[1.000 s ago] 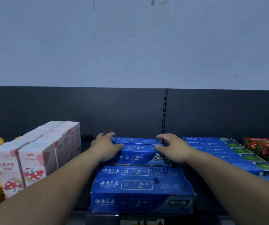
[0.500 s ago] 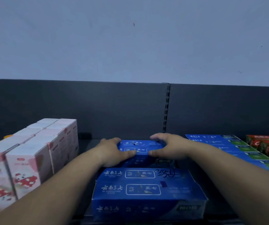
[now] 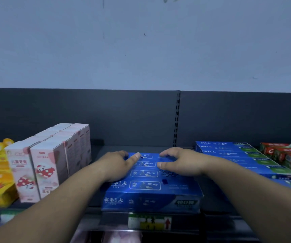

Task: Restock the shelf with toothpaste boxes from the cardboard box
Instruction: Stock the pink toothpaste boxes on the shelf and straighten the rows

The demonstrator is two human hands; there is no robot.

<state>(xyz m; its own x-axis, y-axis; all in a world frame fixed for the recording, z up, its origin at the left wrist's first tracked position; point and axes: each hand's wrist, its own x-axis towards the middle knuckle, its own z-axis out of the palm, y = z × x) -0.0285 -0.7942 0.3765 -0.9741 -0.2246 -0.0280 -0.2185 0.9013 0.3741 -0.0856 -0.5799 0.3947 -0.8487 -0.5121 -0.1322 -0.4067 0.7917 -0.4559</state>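
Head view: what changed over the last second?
The rear blue box, held raised by its ends a second ago, has been lowered flat, level with the front blue boxes. The left hand and right hand have released its ends and rest on top. The pink boxes and the blue-green boxes stayed put.

We record blue toothpaste boxes point(image 3: 144, 185) lying flat side by side in one block, long sides across, white-lettered panels facing up. The block sits mid-shelf point(image 3: 216, 207), front face at the shelf edge.
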